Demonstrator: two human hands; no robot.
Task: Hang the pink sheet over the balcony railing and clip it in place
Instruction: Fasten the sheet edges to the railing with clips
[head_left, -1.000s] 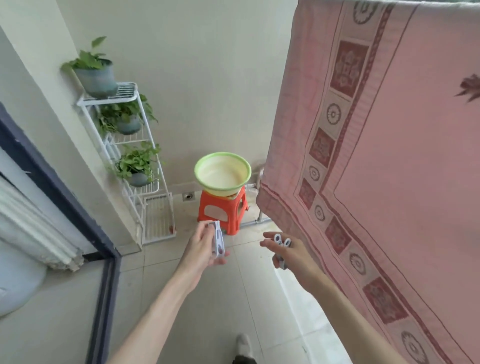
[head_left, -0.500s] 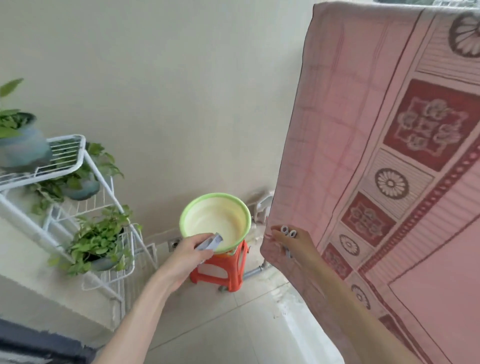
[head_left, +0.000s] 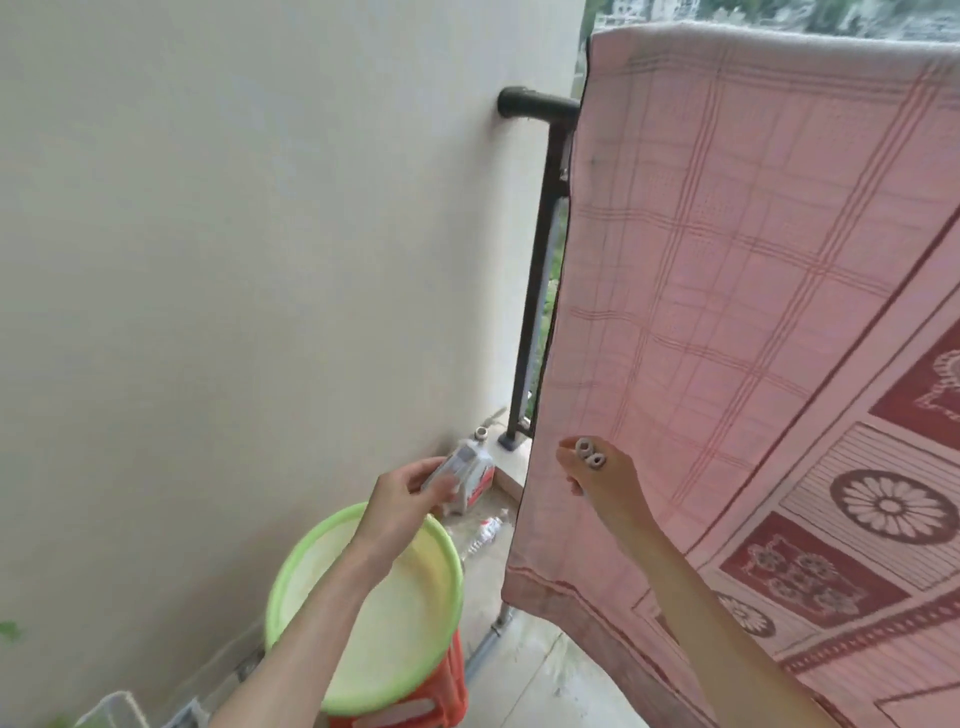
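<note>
The pink sheet (head_left: 753, 291) hangs draped over the dark balcony railing (head_left: 537, 106), with its left edge near the wall. My left hand (head_left: 402, 501) holds a white clothes clip (head_left: 452, 465) in its fingers, low and left of the sheet's edge. My right hand (head_left: 597, 475) grips another white clip (head_left: 589, 448), whose two ring ends stick up above the fingers, right in front of the sheet's lower left part. No clip shows on the railing's top edge.
A green-rimmed basin (head_left: 374, 608) sits on an orange stool (head_left: 415, 701) below my left arm. A plain wall fills the left. A carton (head_left: 475, 475) and a plastic bottle (head_left: 483, 532) lie on the floor by the railing post (head_left: 535, 291).
My view has tilted up and moved closer to the railing, so the rail's end and sheet's top edge show. Both hands have risen with their clips toward the sheet's left edge.
</note>
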